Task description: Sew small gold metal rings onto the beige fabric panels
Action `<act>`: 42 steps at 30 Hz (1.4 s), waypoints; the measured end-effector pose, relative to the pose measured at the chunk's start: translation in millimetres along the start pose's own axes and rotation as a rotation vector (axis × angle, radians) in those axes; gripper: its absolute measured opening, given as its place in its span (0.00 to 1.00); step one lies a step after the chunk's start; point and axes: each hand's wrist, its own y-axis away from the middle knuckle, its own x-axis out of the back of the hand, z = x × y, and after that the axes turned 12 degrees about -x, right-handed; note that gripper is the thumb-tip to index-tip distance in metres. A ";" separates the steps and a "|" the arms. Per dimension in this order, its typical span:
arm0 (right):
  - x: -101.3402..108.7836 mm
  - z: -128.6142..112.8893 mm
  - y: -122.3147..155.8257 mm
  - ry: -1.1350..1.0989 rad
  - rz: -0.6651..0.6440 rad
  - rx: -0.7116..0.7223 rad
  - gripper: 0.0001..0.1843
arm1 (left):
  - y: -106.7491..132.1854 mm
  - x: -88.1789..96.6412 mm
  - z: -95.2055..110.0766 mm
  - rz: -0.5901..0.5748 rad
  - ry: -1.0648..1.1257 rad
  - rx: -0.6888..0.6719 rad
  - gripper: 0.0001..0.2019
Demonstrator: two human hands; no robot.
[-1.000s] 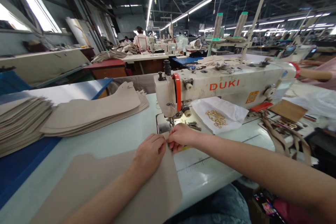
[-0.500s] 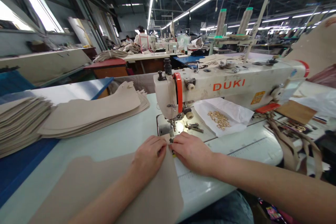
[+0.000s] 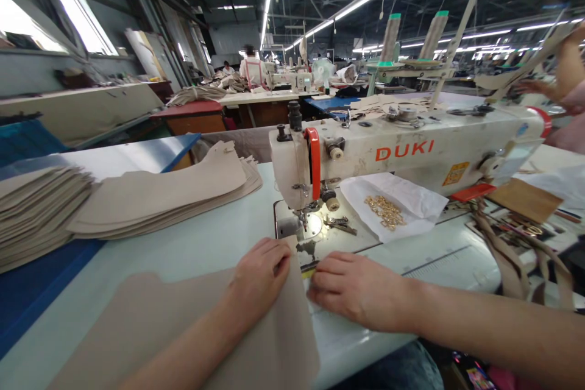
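My left hand (image 3: 261,271) is closed on the narrow upper end of a beige fabric panel (image 3: 150,311), its thumb and fingers pinched at the edge. The panel spreads toward me beneath my left forearm. Just right of the panel, my right hand (image 3: 350,286) is low over the table with fingers curled together; their tips are partly hidden, and I cannot make out anything in them. Beyond both hands stands a white sewing machine (image 3: 439,134), its lit needle area a short way past the panel's end. Small metal thread snips (image 3: 340,224) lie beside the needle.
Gold metal rings (image 3: 384,212) lie on white paper (image 3: 423,201) under the machine arm. Stacked beige panels (image 3: 159,195) are at left. Beige straps (image 3: 498,256) hang at right. A co-worker's hand (image 3: 543,88) holds fabric at far right; another person (image 3: 253,70) sits farther back.
My right hand has moved right and toward me, away from the panel's end and my left hand. The left hand stays on the panel. A co-worker's arms have appeared at far right.
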 end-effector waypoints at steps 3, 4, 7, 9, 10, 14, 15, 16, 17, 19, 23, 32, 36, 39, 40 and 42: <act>-8.9 -4.6 -6.7 0.004 0.061 -0.011 0.08 | -0.1 -0.1 0.7 0.011 -0.006 -0.007 0.09; -13.2 -5.6 -10.8 0.000 0.099 -0.036 0.08 | 0.1 0.1 0.7 0.013 -0.005 -0.007 0.09; -25.3 -7.6 -21.9 -0.044 0.224 -0.138 0.08 | 1.0 1.0 0.0 0.017 0.019 -0.014 0.08; -31.1 -8.6 -25.7 -0.080 0.241 -0.166 0.05 | 1.6 1.3 -0.8 0.009 0.037 -0.007 0.08; -33.3 -9.0 -26.3 -0.094 0.220 -0.158 0.05 | 1.9 1.4 -1.1 0.002 0.041 -0.002 0.08; -37.5 -9.6 -24.4 -0.143 0.120 -0.120 0.06 | 2.4 0.0 -2.0 0.009 0.016 -0.008 0.10; -37.8 -9.5 -23.7 -0.154 0.114 -0.126 0.06 | 2.6 -0.6 -2.1 0.014 0.007 -0.018 0.10; -38.0 -9.5 -23.2 -0.164 0.113 -0.132 0.05 | 2.8 -1.2 -2.1 0.021 0.000 -0.027 0.10; -38.1 -9.5 -22.9 -0.174 0.115 -0.138 0.06 | 3.0 -1.8 -2.2 0.027 -0.006 -0.034 0.10; -37.9 -9.6 -23.0 -0.189 0.121 -0.149 0.06 | 3.3 -2.5 -2.0 0.031 -0.016 -0.040 0.10; -36.8 -10.2 -24.1 -0.201 0.128 -0.150 0.07 | 2.8 -2.4 -1.5 0.030 -0.027 -0.050 0.11; -34.4 -10.0 -22.2 -0.210 0.126 -0.157 0.09 | -3.2 -1.0 -1.7 0.015 -0.043 -0.057 0.11; -34.1 -9.5 -22.2 -0.207 0.124 -0.158 0.09 | -2.4 -1.1 -1.7 0.004 -0.041 -0.054 0.10; -34.0 -9.5 -22.2 -0.207 0.124 -0.156 0.09 | -2.2 -1.6 -2.2 -0.004 -0.034 -0.049 0.11; -34.1 -9.5 -22.2 -0.208 0.121 -0.156 0.09 | -2.3 -1.8 -2.4 -0.003 -0.031 -0.047 0.10; -33.9 -9.6 -22.6 -0.214 0.115 -0.158 0.09 | -2.6 -2.3 -2.4 0.001 -0.025 -0.048 0.10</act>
